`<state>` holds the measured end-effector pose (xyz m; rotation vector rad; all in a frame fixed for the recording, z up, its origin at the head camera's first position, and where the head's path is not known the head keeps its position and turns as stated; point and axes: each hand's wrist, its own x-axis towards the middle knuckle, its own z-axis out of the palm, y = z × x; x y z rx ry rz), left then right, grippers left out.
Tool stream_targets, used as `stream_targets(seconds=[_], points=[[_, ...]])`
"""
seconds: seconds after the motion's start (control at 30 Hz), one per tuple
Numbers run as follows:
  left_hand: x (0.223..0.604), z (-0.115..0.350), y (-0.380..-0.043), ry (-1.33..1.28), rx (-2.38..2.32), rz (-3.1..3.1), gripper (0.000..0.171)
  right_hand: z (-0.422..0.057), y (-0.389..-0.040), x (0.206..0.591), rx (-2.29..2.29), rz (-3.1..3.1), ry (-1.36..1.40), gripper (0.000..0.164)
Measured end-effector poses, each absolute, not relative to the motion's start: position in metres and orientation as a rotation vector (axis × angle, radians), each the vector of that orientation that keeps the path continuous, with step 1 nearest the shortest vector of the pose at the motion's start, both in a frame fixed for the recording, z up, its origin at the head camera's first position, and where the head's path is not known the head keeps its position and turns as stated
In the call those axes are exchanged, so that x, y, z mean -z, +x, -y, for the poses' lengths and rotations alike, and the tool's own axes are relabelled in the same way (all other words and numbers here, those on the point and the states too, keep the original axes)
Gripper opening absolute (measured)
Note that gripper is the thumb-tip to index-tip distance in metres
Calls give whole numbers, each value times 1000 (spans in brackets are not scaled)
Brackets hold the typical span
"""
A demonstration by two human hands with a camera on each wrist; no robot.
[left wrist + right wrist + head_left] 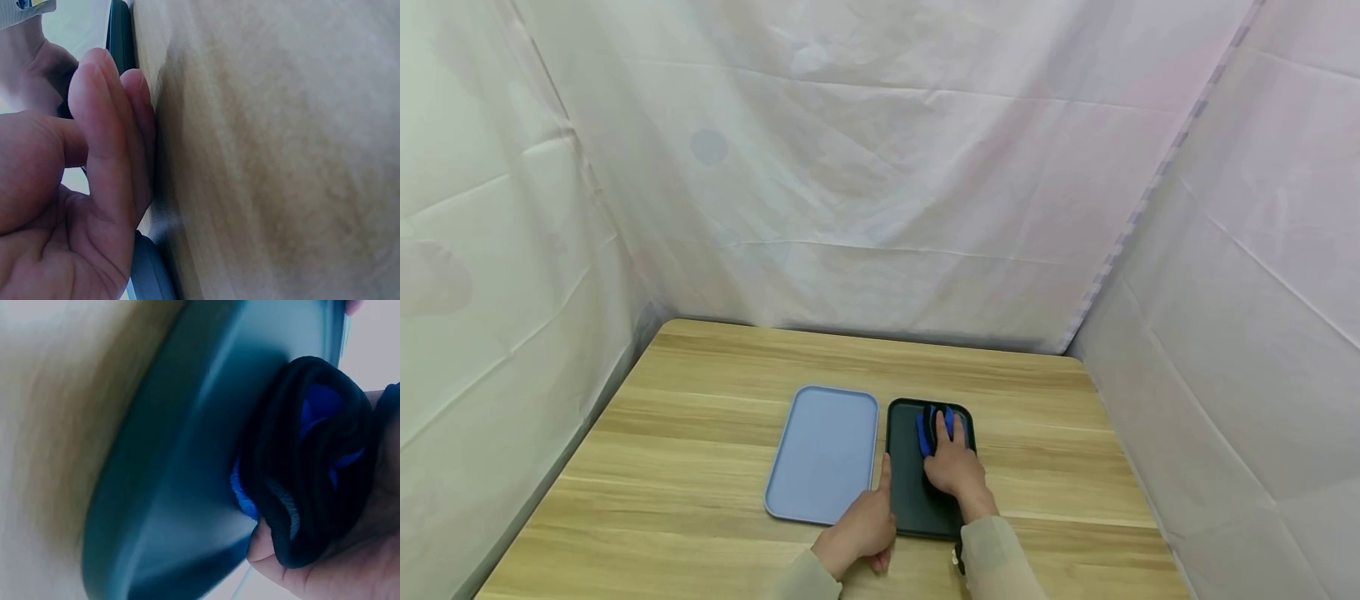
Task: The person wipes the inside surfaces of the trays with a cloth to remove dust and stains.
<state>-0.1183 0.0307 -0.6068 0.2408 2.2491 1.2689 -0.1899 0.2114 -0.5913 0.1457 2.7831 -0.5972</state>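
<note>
In the head view my right hand (957,471) is over the dark green tray (910,498), gripping a blue cloth item with thick black edging (924,435). The right wrist view shows this cloth item (281,462) folded into loops, the thumb tucked beneath it close over the tray floor. My left hand (867,523) is at the tray's near left, its index finger stretched along the left rim and the other fingers lower down. In the left wrist view, the left hand (103,169) has its lower fingers bent at the palm beside the wooden tabletop, holding nothing.
A light blue tray (823,454) lies left of the green one, with a narrow gap between them. Both rest on a wood-grain table (700,433). Pale cloth walls (880,183) enclose the table at the back and both sides.
</note>
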Motion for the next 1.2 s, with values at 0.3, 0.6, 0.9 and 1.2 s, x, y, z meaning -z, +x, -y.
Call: stream_targets(seconds=[0.3,0.6,0.9,1.2], points=[[608,-31,-120,251,-1241,-2249,94,-199,-189,595,669,-2799,209,86],[606,-30,-120,235,-1223,-2249,92,-194,-190,600,671,-2802,218,85],[601,-30,-119,242,-1233,-2247,91,-186,-191,602,645,-2827,220,83],[600,-30,-119,263,-1207,-2276,89,-176,-189,601,665,-2834,186,84]])
